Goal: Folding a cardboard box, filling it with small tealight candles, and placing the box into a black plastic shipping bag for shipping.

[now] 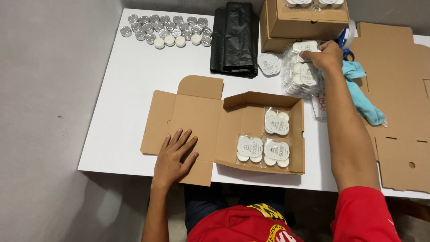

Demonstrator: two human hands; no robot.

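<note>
Under the right fingertips sits a clear packet of tealights point(307, 48), and the right hand point(323, 56) has its fingers curled down, pinching that packet at the top of a loose pile of similar packets point(299, 74); just beyond the knuckles stand stacked cardboard boxes point(301, 24), and beside the wrist lies a light-blue cloth point(365, 96) on flat cardboard sheets point(398, 112); over to the left hand point(175, 154), fingers spread and pressed flat on the open lid flap of a cardboard mailer box point(197, 125); just to the right of those fingers, inside the box tray, three packets of tealights point(268, 141) lie flat, two side by side near the front wall and one behind them; well beyond the left fingertips, a folded black plastic bag point(235, 40) rests on the white table point(134, 89), and farther left a cluster of loose tealights in metal cups point(168, 30) sits near the far edge.
</note>
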